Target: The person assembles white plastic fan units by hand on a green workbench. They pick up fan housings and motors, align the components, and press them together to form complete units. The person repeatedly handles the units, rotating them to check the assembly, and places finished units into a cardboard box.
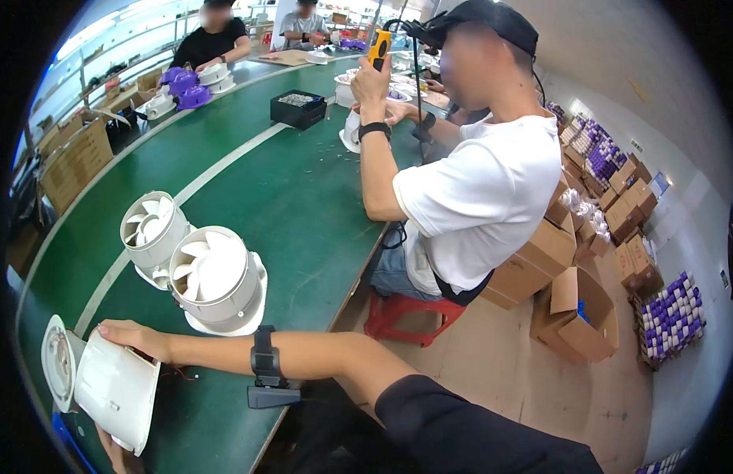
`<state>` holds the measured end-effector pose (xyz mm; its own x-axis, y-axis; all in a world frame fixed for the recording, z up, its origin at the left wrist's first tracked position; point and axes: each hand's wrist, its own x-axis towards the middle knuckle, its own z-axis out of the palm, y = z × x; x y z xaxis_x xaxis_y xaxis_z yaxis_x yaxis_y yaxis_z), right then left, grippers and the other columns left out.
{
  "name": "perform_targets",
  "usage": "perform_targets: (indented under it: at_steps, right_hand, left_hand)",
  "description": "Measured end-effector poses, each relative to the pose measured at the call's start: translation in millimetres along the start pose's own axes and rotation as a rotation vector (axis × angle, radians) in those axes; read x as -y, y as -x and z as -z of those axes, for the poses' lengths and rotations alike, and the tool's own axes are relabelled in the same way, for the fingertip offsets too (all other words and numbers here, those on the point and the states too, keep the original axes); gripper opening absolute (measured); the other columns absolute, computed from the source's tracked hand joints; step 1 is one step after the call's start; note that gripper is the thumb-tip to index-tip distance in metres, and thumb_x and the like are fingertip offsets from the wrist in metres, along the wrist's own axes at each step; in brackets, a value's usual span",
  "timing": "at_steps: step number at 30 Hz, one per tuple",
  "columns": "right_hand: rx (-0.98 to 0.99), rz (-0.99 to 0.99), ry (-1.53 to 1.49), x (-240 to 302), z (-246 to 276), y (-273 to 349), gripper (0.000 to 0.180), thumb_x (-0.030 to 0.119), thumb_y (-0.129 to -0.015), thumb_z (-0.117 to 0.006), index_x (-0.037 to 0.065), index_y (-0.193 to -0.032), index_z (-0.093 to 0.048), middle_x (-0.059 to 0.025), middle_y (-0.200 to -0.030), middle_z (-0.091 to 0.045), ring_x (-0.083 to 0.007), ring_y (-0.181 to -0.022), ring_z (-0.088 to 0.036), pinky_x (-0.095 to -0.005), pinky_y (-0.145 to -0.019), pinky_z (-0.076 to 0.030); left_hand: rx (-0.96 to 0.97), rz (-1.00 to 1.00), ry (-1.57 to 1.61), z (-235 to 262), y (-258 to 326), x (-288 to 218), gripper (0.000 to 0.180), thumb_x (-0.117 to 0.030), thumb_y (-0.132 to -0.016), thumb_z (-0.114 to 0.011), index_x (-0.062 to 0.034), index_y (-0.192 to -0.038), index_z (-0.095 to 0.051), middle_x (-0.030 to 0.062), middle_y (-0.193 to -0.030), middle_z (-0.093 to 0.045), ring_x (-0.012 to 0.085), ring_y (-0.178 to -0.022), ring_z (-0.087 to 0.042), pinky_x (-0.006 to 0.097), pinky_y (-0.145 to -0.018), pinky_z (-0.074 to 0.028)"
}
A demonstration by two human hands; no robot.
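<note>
At the lower left, a white round fan housing (117, 391) lies tilted on its side between my hands, its round flange (58, 363) pointing left. My right hand (135, 338) grips the upper side of the housing, thumb and fingers over its rim. Below it my left hand (112, 450) holds the lower side; most of that hand is hidden behind the housing. Thin wires (186, 373) trail from the open end. Just beyond my right forearm stand two white duct fans with their blades facing up, a nearer one (216, 272) and a farther one (153, 229).
The green conveyor table (295, 237) curves away, with a black bin of small parts (297, 109) on it. A co-worker (485, 174) on a red stool (410, 320) holds a yellow power screwdriver (380, 49). Cardboard boxes (576, 316) stand on the floor at right.
</note>
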<state>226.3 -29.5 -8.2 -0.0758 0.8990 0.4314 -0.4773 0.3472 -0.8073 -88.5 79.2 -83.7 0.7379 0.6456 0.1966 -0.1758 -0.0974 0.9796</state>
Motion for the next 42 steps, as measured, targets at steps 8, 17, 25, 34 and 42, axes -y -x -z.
perform_targets:
  at_steps: [8, 17, 25, 34, 42]
  right_hand:
    - [-0.091, 0.045, 0.102, 0, 7, 15, 0.044, 0.044, -0.099, -0.041, 0.005, -0.112, -0.055, -0.0022, -0.095, -0.055, -0.0095, -0.09, -0.051, -0.0248, -0.079, -0.042]
    - [-0.071, 0.226, 0.357, 10, -7, 15, 0.035, 0.027, -0.098, -0.045, 0.002, -0.122, -0.051, -0.0066, -0.096, -0.057, -0.0123, -0.093, -0.052, -0.0284, -0.083, -0.043]
    - [-0.018, 0.174, 0.594, 15, -5, 22, 0.052, 0.034, -0.097, -0.042, -0.004, -0.131, -0.045, -0.0172, -0.13, -0.05, -0.0247, -0.124, -0.045, -0.0344, -0.106, -0.03]
    - [-0.091, -0.033, 0.393, 17, -18, 19, 0.065, 0.049, -0.097, -0.034, -0.003, -0.136, -0.04, -0.0162, -0.126, -0.052, -0.0216, -0.119, -0.048, -0.0309, -0.103, -0.034]
    - [-0.096, -0.022, 0.265, 10, -8, 24, 0.066, 0.049, -0.098, -0.031, -0.002, -0.14, -0.033, -0.0165, -0.134, -0.047, -0.0258, -0.125, -0.046, -0.0374, -0.108, -0.034]
  left_hand:
    - [-0.415, 0.126, 0.45, -48, -7, -6, 0.066, -0.038, -0.099, -0.04, -0.0036, -0.15, -0.019, 0.0164, -0.152, -0.026, 0.0239, -0.135, -0.035, 0.04, -0.109, -0.031]
    - [-0.314, -0.196, -0.312, -73, -4, -24, 0.089, -0.055, -0.088, -0.053, 0.004, -0.147, -0.02, 0.0187, -0.148, -0.029, 0.0298, -0.134, -0.034, 0.043, -0.11, -0.027]
    - [-0.326, -0.173, -0.489, -129, -6, -58, 0.109, -0.072, -0.071, -0.065, 0.0052, -0.14, -0.032, 0.0178, -0.14, -0.037, 0.028, -0.131, -0.037, 0.039, -0.109, -0.028]
    - [-0.198, -0.191, -0.221, -128, -16, -83, 0.076, -0.053, -0.097, -0.034, 0.0046, -0.145, -0.023, 0.0205, -0.145, -0.035, 0.0261, -0.137, -0.03, 0.034, -0.113, -0.019]
    - [-0.079, -0.26, -0.286, -126, -15, -79, 0.102, -0.043, -0.08, -0.066, 0.0016, -0.149, -0.007, 0.0232, -0.146, -0.032, 0.0304, -0.137, -0.031, 0.037, -0.113, -0.021]
